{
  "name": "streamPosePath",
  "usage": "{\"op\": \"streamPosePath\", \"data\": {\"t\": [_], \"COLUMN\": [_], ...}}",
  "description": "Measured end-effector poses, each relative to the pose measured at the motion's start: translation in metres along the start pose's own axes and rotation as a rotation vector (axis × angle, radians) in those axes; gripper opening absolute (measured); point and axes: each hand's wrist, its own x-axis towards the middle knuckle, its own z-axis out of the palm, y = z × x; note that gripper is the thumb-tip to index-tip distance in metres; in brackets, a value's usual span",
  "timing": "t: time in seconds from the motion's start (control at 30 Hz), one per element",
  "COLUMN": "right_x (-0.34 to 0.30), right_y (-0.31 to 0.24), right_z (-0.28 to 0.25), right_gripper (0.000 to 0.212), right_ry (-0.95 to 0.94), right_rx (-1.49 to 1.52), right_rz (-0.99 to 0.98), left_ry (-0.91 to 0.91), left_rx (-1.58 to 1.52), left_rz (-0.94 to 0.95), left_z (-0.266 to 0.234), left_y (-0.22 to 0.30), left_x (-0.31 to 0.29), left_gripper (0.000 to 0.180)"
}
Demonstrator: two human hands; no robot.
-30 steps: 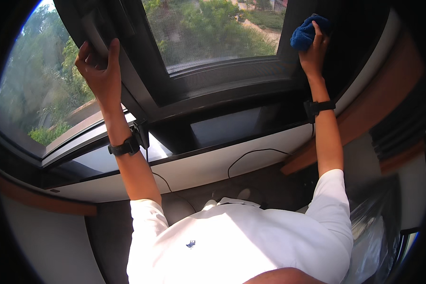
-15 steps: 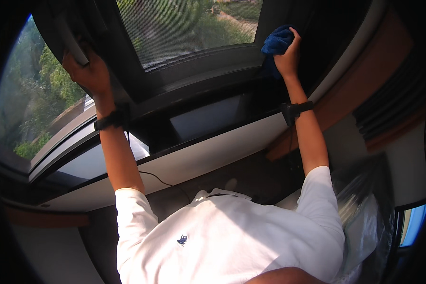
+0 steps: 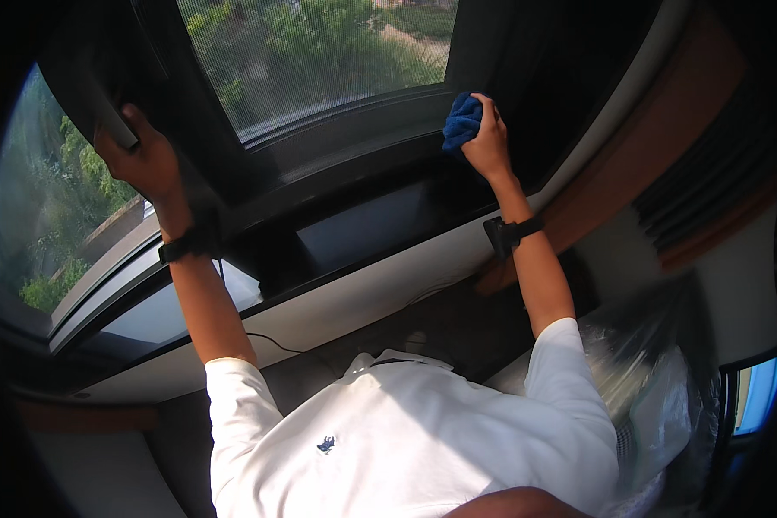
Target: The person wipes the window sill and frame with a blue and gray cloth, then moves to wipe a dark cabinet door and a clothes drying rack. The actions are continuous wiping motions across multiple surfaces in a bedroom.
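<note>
You have the crumpled dark-blue fabric cloth (image 3: 463,123) near the lower right corner of the rectangular grey mesh screen (image 3: 319,65), in front of the dark window frame (image 3: 345,148) (whether it presses on that frame, you cannot tell from here). Your right hand (image 3: 488,142) is closed around the cloth, bunching it between fingers and thumb. Well to the left, your left hand (image 3: 151,164) is curled about the lower end of a straight grey bar handle (image 3: 119,128), its fingers partly lost in shadow. Beside that hand is a large clear glass pane (image 3: 39,190) with green foliage behind it. Below both hands runs a long glossy black sill (image 3: 276,259). You wear a black wrist strap on each arm and a white short-sleeved shirt (image 3: 388,440); crinkled transparent plastic sheeting (image 3: 665,397) lies at your right.
</note>
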Motion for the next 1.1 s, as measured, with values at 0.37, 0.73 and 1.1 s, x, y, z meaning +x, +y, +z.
{"op": "streamPosePath", "data": {"t": [0.37,0.73,1.1], "right_x": [0.079,0.073,0.049], "right_y": [-0.058,-0.057,-0.086], "right_z": [0.007,-0.006,0.035], "right_gripper": [0.087,0.073,0.082], "right_ry": [0.448,0.155,0.350], "right_rx": [0.198,-0.077,-0.064], "right_rz": [-0.314,-0.659,-0.721], "left_ry": [-0.038,-0.094,0.201], "left_rx": [-0.068,-0.225,-0.599], "left_rz": [0.016,-0.150,-0.636], "left_z": [-0.005,-0.017,-0.017], "left_y": [-0.002,-0.016,0.078], "left_x": [0.008,0.006,-0.006], "left_gripper": [0.026,0.032,0.030]}}
